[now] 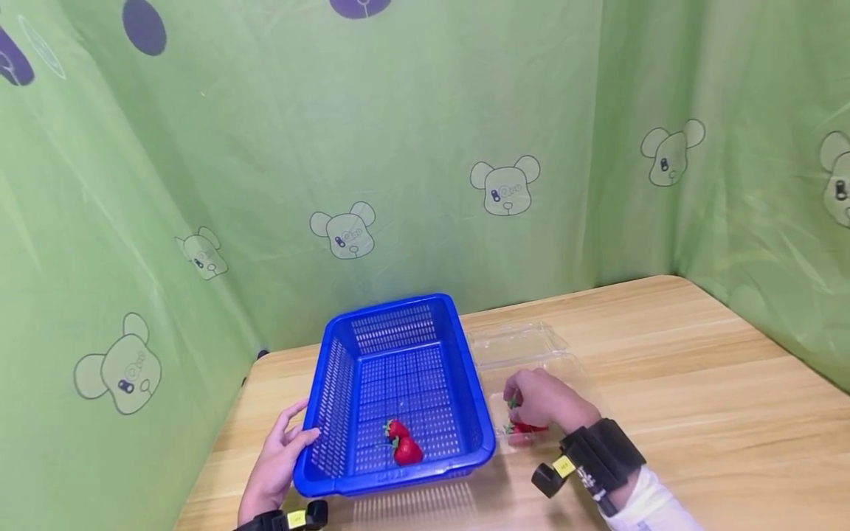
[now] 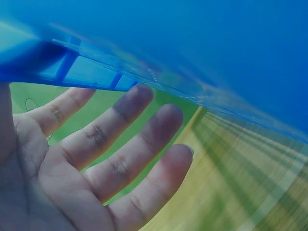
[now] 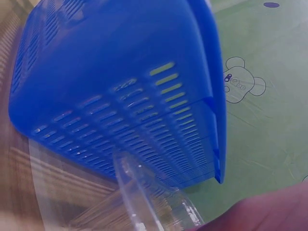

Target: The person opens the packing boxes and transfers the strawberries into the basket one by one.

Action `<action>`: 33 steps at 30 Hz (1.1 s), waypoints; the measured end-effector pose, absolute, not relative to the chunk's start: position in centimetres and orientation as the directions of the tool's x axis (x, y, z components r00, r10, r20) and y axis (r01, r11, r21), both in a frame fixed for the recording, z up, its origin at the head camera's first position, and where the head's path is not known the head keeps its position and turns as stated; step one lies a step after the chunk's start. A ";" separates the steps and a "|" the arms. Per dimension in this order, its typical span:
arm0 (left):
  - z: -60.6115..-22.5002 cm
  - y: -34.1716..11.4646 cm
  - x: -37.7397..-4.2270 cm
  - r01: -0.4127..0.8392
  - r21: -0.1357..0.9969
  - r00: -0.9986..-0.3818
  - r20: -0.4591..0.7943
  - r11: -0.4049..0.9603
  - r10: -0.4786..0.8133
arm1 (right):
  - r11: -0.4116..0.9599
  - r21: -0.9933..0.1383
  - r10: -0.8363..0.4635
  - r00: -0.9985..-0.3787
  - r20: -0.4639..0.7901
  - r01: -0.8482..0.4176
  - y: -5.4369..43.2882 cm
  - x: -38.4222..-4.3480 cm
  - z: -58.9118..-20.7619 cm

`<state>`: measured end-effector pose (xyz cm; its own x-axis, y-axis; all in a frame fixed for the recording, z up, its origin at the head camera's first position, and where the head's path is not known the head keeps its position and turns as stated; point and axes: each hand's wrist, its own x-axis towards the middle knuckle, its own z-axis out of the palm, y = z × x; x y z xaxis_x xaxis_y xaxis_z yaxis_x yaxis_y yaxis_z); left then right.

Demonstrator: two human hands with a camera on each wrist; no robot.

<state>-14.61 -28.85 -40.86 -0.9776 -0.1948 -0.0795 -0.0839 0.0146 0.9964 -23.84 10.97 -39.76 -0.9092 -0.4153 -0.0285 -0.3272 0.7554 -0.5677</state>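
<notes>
A blue plastic basket (image 1: 473,413) with slotted walls stands on the table, with two red strawberries (image 1: 408,451) on its floor near the front. My left hand (image 1: 274,461) holds its left rim, thumb over the top; in the left wrist view the other fingers (image 2: 159,132) spread beneath the rim. To the right of the basket lies a clear plastic box (image 1: 494,363) with its lid side folded back. My right hand (image 1: 547,398) reaches down into it and pinches a strawberry (image 1: 514,403), mostly hidden by the fingers. More strawberries (image 1: 521,431) lie just below that hand.
The wooden table (image 1: 704,369) extends to the right of the box. Green curtain (image 1: 412,147) with bear-face prints hangs behind the table and at both sides. In the right wrist view, the clear box's edge (image 3: 137,192) stands close against the basket's slotted side.
</notes>
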 end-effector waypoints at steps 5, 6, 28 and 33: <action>-40.9 -28.9 -14.7 -0.086 0.996 -0.978 -0.082 0.010 -0.193 | 0.762 -0.555 -0.414 -0.910 -0.024 -0.332 11.0 -24.0 -40.2; -40.9 -28.9 -14.7 -0.085 0.996 -0.978 -0.082 0.008 -0.194 | 0.764 -0.551 -0.415 -0.910 -0.018 -0.337 11.0 -24.0 -40.2; -41.0 -29.0 -14.7 -0.088 0.996 -0.977 -0.086 0.001 -0.198 | 0.772 -0.520 -0.421 -0.907 0.014 -0.367 11.1 -23.9 -40.6; -41.0 -29.0 -14.8 -0.087 0.996 -0.977 -0.086 -0.002 -0.196 | 0.778 -0.505 -0.423 -0.906 0.018 -0.373 11.1 -23.9 -40.7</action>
